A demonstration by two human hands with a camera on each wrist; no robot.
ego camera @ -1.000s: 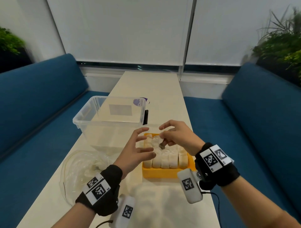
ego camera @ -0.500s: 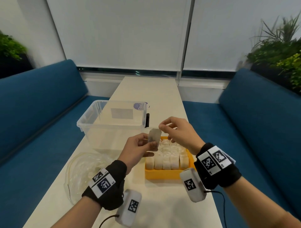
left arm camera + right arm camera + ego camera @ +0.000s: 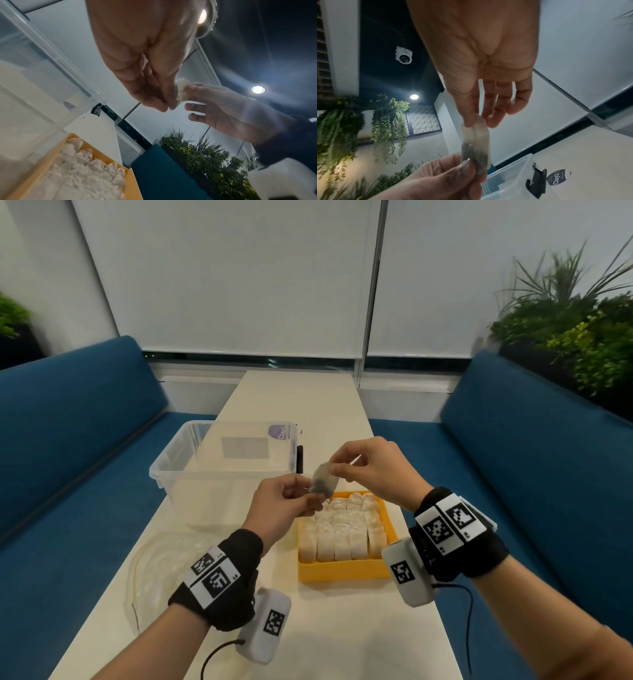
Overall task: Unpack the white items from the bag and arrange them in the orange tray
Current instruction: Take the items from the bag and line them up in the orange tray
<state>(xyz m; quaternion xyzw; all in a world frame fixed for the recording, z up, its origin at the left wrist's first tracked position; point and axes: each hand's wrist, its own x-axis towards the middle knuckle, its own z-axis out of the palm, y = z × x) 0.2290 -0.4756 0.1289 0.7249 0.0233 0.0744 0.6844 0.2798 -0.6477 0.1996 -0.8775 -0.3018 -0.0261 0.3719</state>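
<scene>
Both hands hold one small white sachet [image 3: 323,480] in the air above the far left corner of the orange tray [image 3: 342,574]. My left hand [image 3: 301,501] pinches its lower end, where a dark patch shows through [image 3: 475,157]. My right hand [image 3: 337,469] pinches its upper end between thumb and forefinger [image 3: 471,121], the other fingers spread. The same sachet [image 3: 181,92] shows in the left wrist view between both hands. The tray [image 3: 132,182] is packed with rows of several white items [image 3: 342,529]. The empty clear plastic bag [image 3: 161,563] lies flat on the table, left of the tray.
A clear plastic storage bin [image 3: 222,474] stands on the long white table [image 3: 342,638] just behind and left of the tray. Blue benches [image 3: 548,474] run along both sides. Plants [image 3: 575,333] stand at the right rear and far left.
One second ago the right hand was down at the tray and the left hand hovered open. Since then both hands rose, each pinching one end of the sachet above the tray.
</scene>
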